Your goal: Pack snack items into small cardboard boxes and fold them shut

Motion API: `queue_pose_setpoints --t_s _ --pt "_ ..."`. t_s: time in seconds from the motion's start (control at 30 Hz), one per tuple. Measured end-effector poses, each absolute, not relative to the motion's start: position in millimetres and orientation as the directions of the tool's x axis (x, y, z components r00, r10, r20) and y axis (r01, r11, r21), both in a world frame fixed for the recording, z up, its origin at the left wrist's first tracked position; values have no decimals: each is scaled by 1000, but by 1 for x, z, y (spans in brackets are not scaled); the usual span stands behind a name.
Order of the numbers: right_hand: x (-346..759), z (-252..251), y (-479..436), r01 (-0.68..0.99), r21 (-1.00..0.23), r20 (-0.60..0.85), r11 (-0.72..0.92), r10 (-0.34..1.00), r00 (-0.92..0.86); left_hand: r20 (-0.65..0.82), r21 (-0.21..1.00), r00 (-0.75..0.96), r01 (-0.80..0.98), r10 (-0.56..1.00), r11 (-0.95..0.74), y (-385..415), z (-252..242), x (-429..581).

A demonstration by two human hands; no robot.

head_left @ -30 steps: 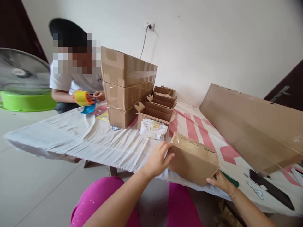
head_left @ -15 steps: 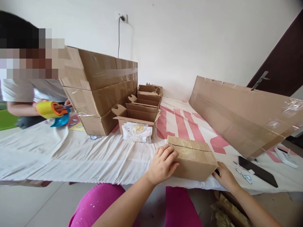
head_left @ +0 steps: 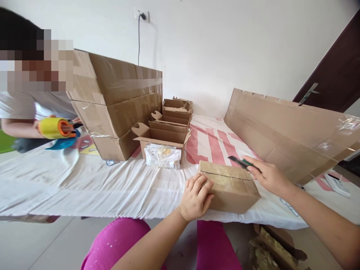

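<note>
A small taped cardboard box (head_left: pixel 230 197) lies at the table's front edge, with a slit seam along its top. My left hand (head_left: pixel 196 195) grips the box's left end, fingers curled over the corner. Above the right part of the box top, my right hand (head_left: pixel 270 177) is closed around a dark box cutter (head_left: pixel 239 161), which points left. Whether its blade touches the tape I cannot tell. Behind the box's left end stands an open carton (head_left: pixel 144 148) with a printed white plastic packet (head_left: pixel 163 156) against its front.
Taped cartons (head_left: pixel 112 116) are stacked at the left, and more open boxes (head_left: pixel 176 118) line up behind. A large carton (head_left: pixel 281 135) fills the right side. Across the table, a co-worker's hand holds a yellow tape roll (head_left: pixel 50 128). Torn cardboard (head_left: pixel 277 247) lies below the table.
My right hand has risen from the box's lower right corner to above its top, bringing the box cutter into plain view. My left hand stays on the box. The co-worker's tape roll has shifted slightly.
</note>
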State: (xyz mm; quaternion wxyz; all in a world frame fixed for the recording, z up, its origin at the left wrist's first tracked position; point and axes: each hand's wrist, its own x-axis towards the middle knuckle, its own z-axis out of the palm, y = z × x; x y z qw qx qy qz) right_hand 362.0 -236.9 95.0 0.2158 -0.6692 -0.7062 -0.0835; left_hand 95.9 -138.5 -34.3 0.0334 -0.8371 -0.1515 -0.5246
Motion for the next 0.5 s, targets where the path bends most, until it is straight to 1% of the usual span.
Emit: queue_pose_setpoints --t_s 0.07,0.1,0.17,0.23,0.3,0.5 --pt "332 107 -224 975 -21 317 222 926 -204 898 94 386 299 211 -949 -139 -37 97" --pt "319 111 -218 962 44 270 268 924 -270 902 88 381 302 205 -949 -139 -38 98" --pt "298 115 -205 937 160 189 312 922 -339 904 79 379 302 196 -950 -138 -39 98" --pt "282 117 -195 917 255 133 307 928 -347 907 74 376 303 191 -950 -138 -40 98" --pt "271 119 -188 901 324 83 289 940 -331 908 72 372 310 191 -948 -137 -40 97" --pt "275 127 -188 823 458 13 337 923 -385 901 53 391 325 186 -944 -136 -37 96"
